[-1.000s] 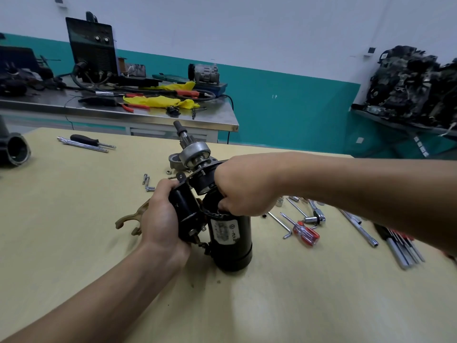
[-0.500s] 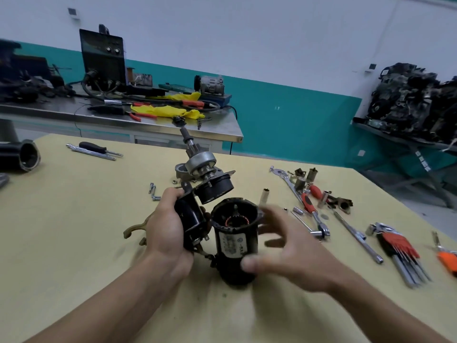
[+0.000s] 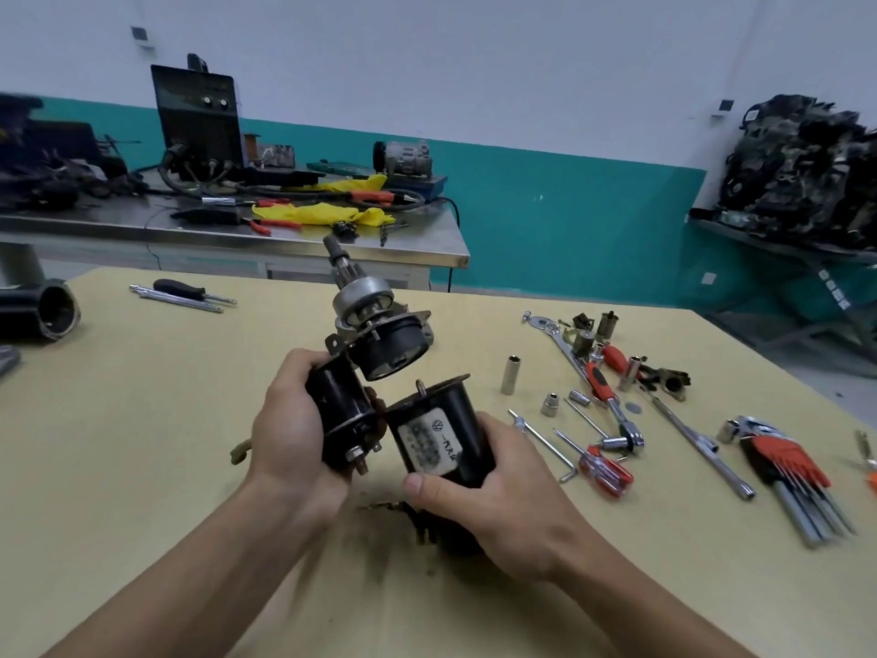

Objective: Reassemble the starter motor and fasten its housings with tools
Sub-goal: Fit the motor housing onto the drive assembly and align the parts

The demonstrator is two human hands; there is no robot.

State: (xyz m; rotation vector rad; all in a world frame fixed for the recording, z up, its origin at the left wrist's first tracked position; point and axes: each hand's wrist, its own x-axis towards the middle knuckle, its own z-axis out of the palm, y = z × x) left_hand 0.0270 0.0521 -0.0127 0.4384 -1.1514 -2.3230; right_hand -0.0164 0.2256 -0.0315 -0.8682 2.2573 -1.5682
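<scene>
My left hand (image 3: 289,439) grips the black solenoid (image 3: 344,420) of the starter motor. Above it a shaft with a silver drive gear (image 3: 363,299) and a black round cap (image 3: 396,349) sticks up and tilts away from me. My right hand (image 3: 484,501) grips the black cylindrical motor housing (image 3: 439,432) with its white label facing me. The housing is lifted and tilted, its open end toward the cap but apart from it. A bronze fork lever (image 3: 239,451) peeks out behind my left hand.
On the yellow table (image 3: 142,420), loose sockets (image 3: 510,375), a ratchet wrench (image 3: 610,403), a red screwdriver (image 3: 605,470) and a hex key set (image 3: 792,472) lie to the right. A black screwdriver (image 3: 182,289) and a black housing part (image 3: 45,308) are far left. A cluttered metal bench (image 3: 237,230) stands behind.
My right hand let go of the upper cap, reached to the black housing and gripped it. The housing has come off the shaft assembly and is now lifted and tilted.
</scene>
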